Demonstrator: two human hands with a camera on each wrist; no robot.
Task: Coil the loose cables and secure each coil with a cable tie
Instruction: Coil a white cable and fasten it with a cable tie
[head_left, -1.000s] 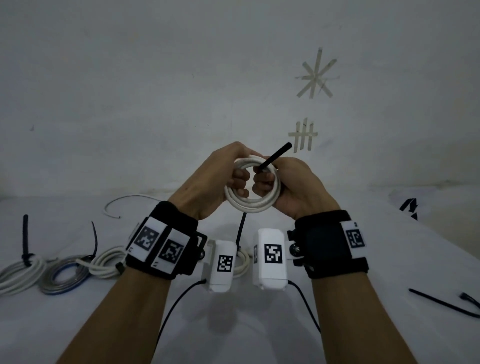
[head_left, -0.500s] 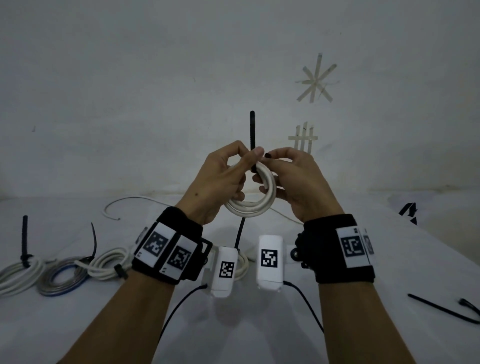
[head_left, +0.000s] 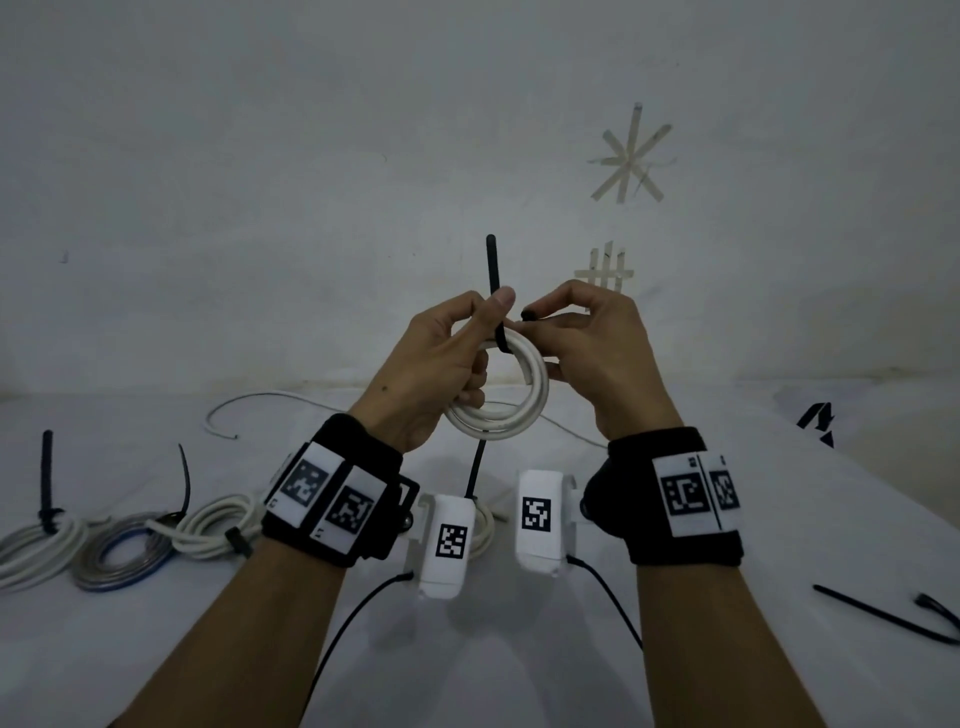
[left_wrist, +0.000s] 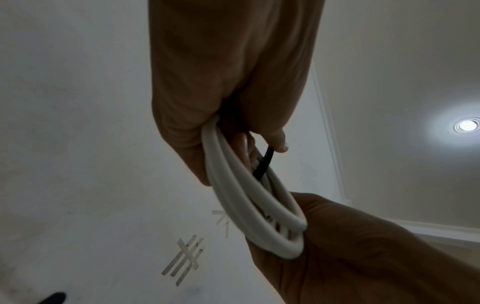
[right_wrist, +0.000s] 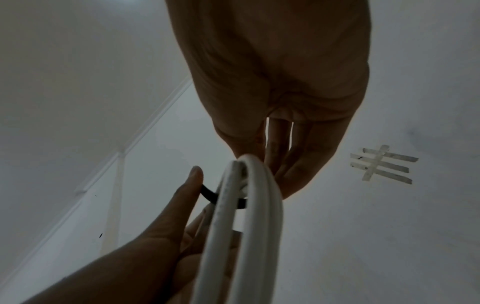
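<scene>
- The white coil (head_left: 511, 387) is held up in the air between both hands, above the table (head_left: 779, 519).
- It is gripped by the left hand (head_left: 434, 371), whose thumb presses the black tie (head_left: 493, 291) against it.
- The tie's head end is pinched by the right hand (head_left: 597, 358) atop the coil.

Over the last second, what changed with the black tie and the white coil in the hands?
The black cable tie swung from slanting right to upright, now wrapped over the top of the white coil. The left hand took it under its thumb; the right hand now pinches its head end. The coil stayed raised between both hands; the tied coils on the table stayed put.
</scene>
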